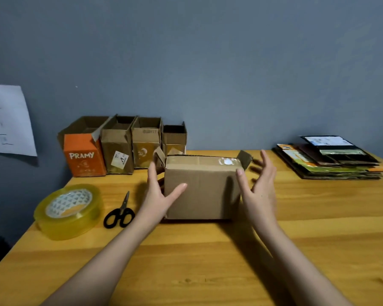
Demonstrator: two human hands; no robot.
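The cardboard box (202, 188) is being steadied between left hand (159, 195) and right hand (261, 191) (fingers (266, 164) spread, nothing gripped); next, its side flaps (244, 159) probably must be folded in.

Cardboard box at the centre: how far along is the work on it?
Done: the box is folded into shape; four open boxes stand behind it. In hand: the left hand touches its left end, the right hand hovers open by the right end. Left: both end flaps stick out unsealed; tape roll and scissors lie untouched.
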